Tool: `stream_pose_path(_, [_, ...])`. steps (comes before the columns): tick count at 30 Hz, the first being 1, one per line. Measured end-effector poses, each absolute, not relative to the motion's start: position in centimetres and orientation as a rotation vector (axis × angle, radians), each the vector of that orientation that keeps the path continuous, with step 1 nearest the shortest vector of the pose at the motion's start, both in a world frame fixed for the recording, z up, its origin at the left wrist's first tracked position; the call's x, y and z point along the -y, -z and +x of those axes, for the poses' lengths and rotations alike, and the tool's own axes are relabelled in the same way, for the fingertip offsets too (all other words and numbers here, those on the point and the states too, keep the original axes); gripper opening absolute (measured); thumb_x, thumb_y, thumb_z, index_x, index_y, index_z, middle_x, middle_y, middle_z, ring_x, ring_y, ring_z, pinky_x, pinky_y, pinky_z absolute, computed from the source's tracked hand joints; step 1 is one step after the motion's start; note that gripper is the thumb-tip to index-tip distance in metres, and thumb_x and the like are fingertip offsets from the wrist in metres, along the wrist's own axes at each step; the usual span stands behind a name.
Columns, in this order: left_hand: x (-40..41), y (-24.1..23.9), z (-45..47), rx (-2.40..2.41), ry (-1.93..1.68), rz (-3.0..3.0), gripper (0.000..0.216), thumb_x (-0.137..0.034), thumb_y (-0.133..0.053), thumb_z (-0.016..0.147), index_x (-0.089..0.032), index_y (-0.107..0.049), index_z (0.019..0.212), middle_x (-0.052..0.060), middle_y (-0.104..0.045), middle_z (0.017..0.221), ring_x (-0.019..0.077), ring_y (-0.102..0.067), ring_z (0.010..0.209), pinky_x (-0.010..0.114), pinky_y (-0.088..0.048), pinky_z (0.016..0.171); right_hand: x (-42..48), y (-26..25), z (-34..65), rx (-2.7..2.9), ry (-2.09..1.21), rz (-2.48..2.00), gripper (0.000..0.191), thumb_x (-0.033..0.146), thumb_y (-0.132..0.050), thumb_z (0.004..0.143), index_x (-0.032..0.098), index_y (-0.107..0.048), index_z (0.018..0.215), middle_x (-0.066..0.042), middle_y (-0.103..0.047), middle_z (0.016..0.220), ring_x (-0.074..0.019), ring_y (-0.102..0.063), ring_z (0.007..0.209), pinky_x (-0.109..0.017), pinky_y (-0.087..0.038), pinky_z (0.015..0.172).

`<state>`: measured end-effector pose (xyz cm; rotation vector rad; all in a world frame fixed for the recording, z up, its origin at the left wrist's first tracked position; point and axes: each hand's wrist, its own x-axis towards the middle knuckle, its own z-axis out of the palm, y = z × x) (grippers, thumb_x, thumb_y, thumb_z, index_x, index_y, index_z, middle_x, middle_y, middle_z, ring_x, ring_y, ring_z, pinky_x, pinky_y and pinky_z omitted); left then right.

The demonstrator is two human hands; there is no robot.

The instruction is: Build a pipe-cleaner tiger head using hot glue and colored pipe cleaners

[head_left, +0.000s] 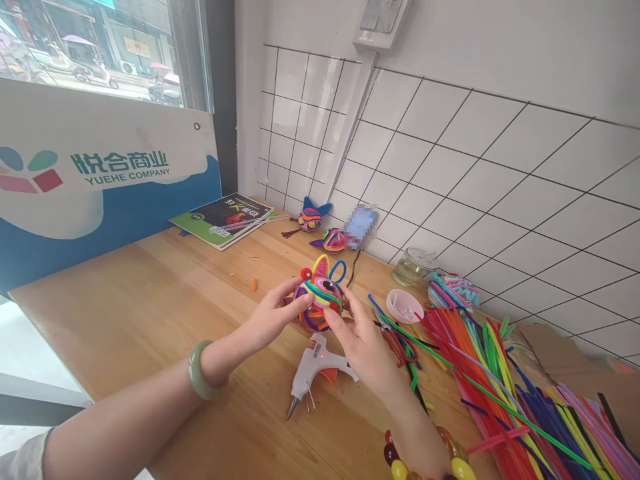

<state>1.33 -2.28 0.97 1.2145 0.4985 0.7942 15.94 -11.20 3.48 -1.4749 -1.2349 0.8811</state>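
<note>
Between both hands is a round toy animal (320, 303) wound from multicoloured pipe cleaners, with a yellow-rimmed pink ear, a blue loop and a red pompom on top. My left hand (280, 310) grips its left side, thumb across the front. On the right side, my right hand (357, 330) holds it with the thumb at the lower front and fingers behind. Just below the hands, a white hot glue gun (315, 367) lies on the wooden table (200, 300), nozzle pointing toward me. Red-handled scissors (395, 340) lie right of my right hand, partly covered by pipe cleaners.
Many loose pipe cleaners (480, 373) spread over the right side. Behind the hands stand two finished toys (310, 218), a blurred phone (361, 225), a glass jar (413, 267) and a pink bowl (405, 306). Magazines (223, 220) lie at the back left, beside a printed board (125, 200).
</note>
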Motion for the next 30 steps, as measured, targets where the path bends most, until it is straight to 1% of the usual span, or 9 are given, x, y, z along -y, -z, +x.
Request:
stream_pose_path(4, [2.6,-1.2,1.4,-0.507,-0.815,1.255,0.055,-0.047,-0.066,0.079,-0.019,-0.057,0.125,0.008,-0.068,0.113,0.0244,-0.064,0.102,0.032,-0.053,0.084,11.3,-3.2,16.0,1.242,-0.839,-1.535,0.056,0.046,-0.056,0.086,0.027,-0.042,0.137,-0.007,-0.057,0.132,-0.0239,-0.062,0.111,-0.04,-0.05,0.094])
stream_pose_path(9, [2.7,-1.4,1.4,-0.533,-0.823,1.316,0.054,-0.049,-0.066,0.078,-0.016,-0.058,0.121,0.009,-0.069,0.108,0.0241,-0.063,0.099,0.031,-0.053,0.081,11.5,-2.9,16.2,1.257,-0.793,-1.637,0.057,0.048,-0.056,0.086,0.028,-0.041,0.138,-0.007,-0.062,0.127,-0.0257,-0.062,0.111,-0.042,-0.05,0.092])
stream_pose_path(13, [2.7,-1.4,1.4,-0.533,-0.809,1.287,0.054,-0.049,-0.065,0.079,-0.015,-0.057,0.12,0.01,-0.067,0.112,0.025,-0.062,0.103,0.032,-0.053,0.084,11.5,-3.2,16.1,1.249,-0.779,-1.651,0.057,0.049,-0.057,0.085,0.029,-0.044,0.136,-0.007,-0.062,0.126,-0.0264,-0.06,0.113,-0.043,-0.05,0.093])
stream_pose_path(16, [2.7,-1.2,1.5,-0.537,-0.771,1.196,0.056,-0.049,-0.066,0.078,-0.017,-0.054,0.122,0.011,-0.065,0.117,0.0263,-0.063,0.102,0.036,-0.055,0.082,11.4,-3.5,16.3,1.195,-0.843,-1.575,0.054,0.051,-0.059,0.083,0.03,-0.05,0.132,-0.005,-0.06,0.129,-0.0256,-0.058,0.117,-0.04,-0.051,0.092])
stream_pose_path(18, [2.6,-0.9,1.5,-0.548,-0.744,1.138,0.054,-0.051,-0.064,0.079,-0.017,-0.054,0.121,0.011,-0.065,0.118,0.0272,-0.064,0.1,0.038,-0.056,0.078,11.4,-3.6,16.7,1.133,-0.931,-1.506,0.051,0.053,-0.058,0.083,0.031,-0.054,0.129,-0.003,-0.062,0.126,-0.0248,-0.06,0.114,-0.039,-0.052,0.089])
stream_pose_path(21, [2.4,-0.5,1.6,-0.543,-0.721,1.078,0.048,-0.052,-0.061,0.081,-0.018,-0.057,0.115,0.011,-0.065,0.115,0.0269,-0.066,0.096,0.041,-0.057,0.076,11.4,-3.6,17.2,1.057,-1.008,-1.488,0.051,0.056,-0.055,0.084,0.031,-0.055,0.129,-0.004,-0.067,0.118,-0.025,-0.065,0.105,-0.04,-0.055,0.084])
stream_pose_path(25, [2.4,-0.3,1.7,-0.543,-0.715,1.05,0.045,-0.05,-0.061,0.082,-0.019,-0.058,0.114,0.01,-0.067,0.112,0.0261,-0.067,0.093,0.041,-0.057,0.075,11.3,-3.4,17.2,1.143,-0.924,-1.537,0.05,0.053,-0.057,0.083,0.03,-0.055,0.128,-0.005,-0.064,0.123,-0.0256,-0.064,0.106,-0.04,-0.054,0.085])
stream_pose_path(28, [2.7,-0.4,1.8,-0.524,-0.71,1.064,0.046,-0.049,-0.061,0.082,-0.018,-0.056,0.115,0.011,-0.064,0.117,0.0271,-0.066,0.097,0.041,-0.057,0.077,11.3,-3.5,16.7,1.21,-0.866,-1.568,0.051,0.05,-0.058,0.084,0.029,-0.052,0.13,-0.005,-0.063,0.125,-0.0236,-0.065,0.104,-0.039,-0.052,0.09])
stream_pose_path(30, [2.9,-0.6,1.8,-0.505,-0.716,1.095,0.047,-0.049,-0.061,0.083,-0.018,-0.055,0.117,0.012,-0.063,0.12,0.0277,-0.065,0.099,0.04,-0.057,0.078,11.4,-3.5,16.4,1.222,-0.821,-1.601,0.052,0.049,-0.058,0.084,0.028,-0.05,0.131,-0.005,-0.062,0.126,-0.024,-0.064,0.107,-0.04,-0.051,0.091])
